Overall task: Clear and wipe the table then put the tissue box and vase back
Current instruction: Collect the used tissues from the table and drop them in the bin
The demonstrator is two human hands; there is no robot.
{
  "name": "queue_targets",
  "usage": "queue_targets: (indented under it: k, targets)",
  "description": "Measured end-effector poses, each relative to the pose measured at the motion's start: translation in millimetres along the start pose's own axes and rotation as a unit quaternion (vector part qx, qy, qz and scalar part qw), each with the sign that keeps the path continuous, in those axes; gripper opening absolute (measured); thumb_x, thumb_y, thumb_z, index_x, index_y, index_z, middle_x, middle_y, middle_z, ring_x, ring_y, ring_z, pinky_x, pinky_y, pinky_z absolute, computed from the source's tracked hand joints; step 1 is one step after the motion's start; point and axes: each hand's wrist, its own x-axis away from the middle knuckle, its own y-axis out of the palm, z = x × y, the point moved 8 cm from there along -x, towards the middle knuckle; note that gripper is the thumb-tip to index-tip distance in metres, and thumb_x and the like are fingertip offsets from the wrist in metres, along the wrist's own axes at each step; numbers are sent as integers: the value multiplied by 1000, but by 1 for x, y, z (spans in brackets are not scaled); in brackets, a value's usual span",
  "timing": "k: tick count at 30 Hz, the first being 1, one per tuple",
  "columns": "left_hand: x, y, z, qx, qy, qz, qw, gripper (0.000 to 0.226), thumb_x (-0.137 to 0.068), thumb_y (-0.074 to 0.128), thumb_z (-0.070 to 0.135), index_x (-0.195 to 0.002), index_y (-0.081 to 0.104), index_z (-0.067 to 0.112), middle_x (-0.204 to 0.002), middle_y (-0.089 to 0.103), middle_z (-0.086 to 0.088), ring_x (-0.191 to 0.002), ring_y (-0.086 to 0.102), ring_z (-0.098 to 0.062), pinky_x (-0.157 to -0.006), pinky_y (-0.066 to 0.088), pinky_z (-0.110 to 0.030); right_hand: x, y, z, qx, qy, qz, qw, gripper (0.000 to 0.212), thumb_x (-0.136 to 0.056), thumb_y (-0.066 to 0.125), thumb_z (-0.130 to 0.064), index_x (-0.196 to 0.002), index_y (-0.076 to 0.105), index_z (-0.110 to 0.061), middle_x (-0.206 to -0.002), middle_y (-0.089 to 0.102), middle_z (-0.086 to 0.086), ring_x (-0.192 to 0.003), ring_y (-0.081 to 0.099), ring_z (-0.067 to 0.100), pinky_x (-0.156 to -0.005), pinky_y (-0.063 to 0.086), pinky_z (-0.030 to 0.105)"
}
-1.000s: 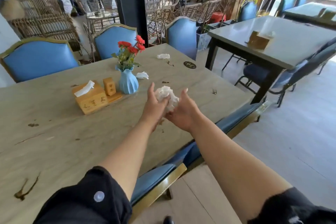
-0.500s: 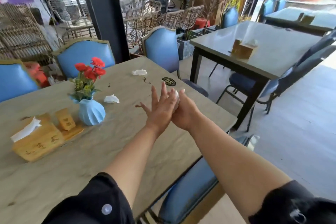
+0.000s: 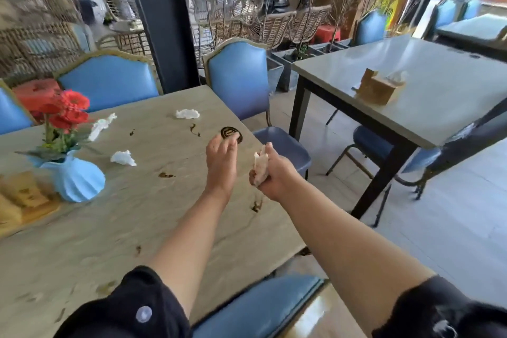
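Right hand [image 3: 274,175] grips a wad of used tissue [image 3: 260,166] out past the surface [image 3: 115,228] edge. Left hand [image 3: 220,162] hangs over the surface, fingers relaxed, holding nothing, fingertips near the dark round disc [image 3: 231,133]. I still have three loose tissues ahead and left of my hands: [image 3: 187,114], [image 3: 102,125], [image 3: 123,158]. Vase [image 3: 74,175] and tissue box [image 3: 19,200] sit far left of my left hand, not yet moved. Risks: wad is loose in my fist, adding more could drop bits to the floor. Brown stains [image 3: 166,174] look wet; dragging tissues through them smears. Reaching left could clip the vase, top-heavy with flowers [image 3: 67,111].
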Motion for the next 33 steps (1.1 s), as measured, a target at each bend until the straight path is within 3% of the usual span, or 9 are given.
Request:
queue_targets:
  k: [3,6,7,10,13,16,22,26,33]
  targets:
    - [-10,8,-19,-47,-42,81,995,30,-96,53,22,-126,58,23,-143,33,-7,-140,29,-14,-117,20,-26,-17,-8,-19,43,28,-47,998,40,-95,44,-52,-109,60,-18,-104,62,6,-71,53,18,-75,52,36]
    - [-14,13,-37,-29,-60,117,991,31,-93,56,17,-120,58,31,-127,38,4,-134,37,-14,-116,28,-37,-34,-9,-28,67,61,-88,992,42,-98,44,-45,-124,54,-14,-122,52,7,-77,50,19,-95,48,44]
    - [-14,13,-42,-28,-70,127,989,32,-92,56,18,-121,58,32,-126,38,5,-132,39,-13,-115,30,-38,-41,-8,-28,73,70,-102,990,37,-98,45,-41,-117,56,-11,-119,49,8,-77,49,20,-96,48,45]
    - [-15,4,-59,-37,-106,169,979,35,-93,54,19,-125,56,32,-131,39,3,-126,42,-10,-113,33,-37,-67,0,-20,93,96,-115,984,18,-95,56,-26,-87,56,-10,-105,51,15,-71,50,22,-78,55,43]
    - [-25,-14,-72,-43,-128,218,966,35,-93,53,20,-126,56,33,-137,40,1,-126,43,-13,-108,36,-35,-100,19,-10,113,113,-141,977,3,-90,62,-14,-89,61,-11,-89,52,13,-61,50,20,-68,57,39]
    - [-41,-33,-84,-50,-137,260,955,36,-94,52,18,-128,55,27,-139,41,-3,-128,44,-15,-106,36,-31,-130,42,0,127,120,-173,969,7,-90,63,-13,-96,61,-9,-77,52,8,-57,52,19,-61,59,35]
    - [-60,-74,-99,-43,-144,338,929,37,-92,51,8,-126,55,22,-137,46,-4,-128,47,-14,-100,38,-23,-166,91,17,153,122,-228,954,16,-90,62,-11,-103,57,-4,-80,54,11,-61,55,22,-65,50,36]
    - [-75,-102,-112,-68,-154,363,917,37,-90,51,9,-124,57,21,-130,48,-2,-124,50,-16,-104,44,-38,-189,127,29,176,130,-251,943,16,-90,63,-12,-103,60,-3,-90,59,13,-70,62,26,-66,58,35]
    - [-103,-159,-139,-167,-176,394,886,38,-82,50,12,-114,59,30,-125,48,0,-122,49,-15,-103,43,-41,-240,189,57,221,145,-291,919,8,-90,64,-13,-95,63,-7,-90,62,10,-74,63,23,-67,52,31]
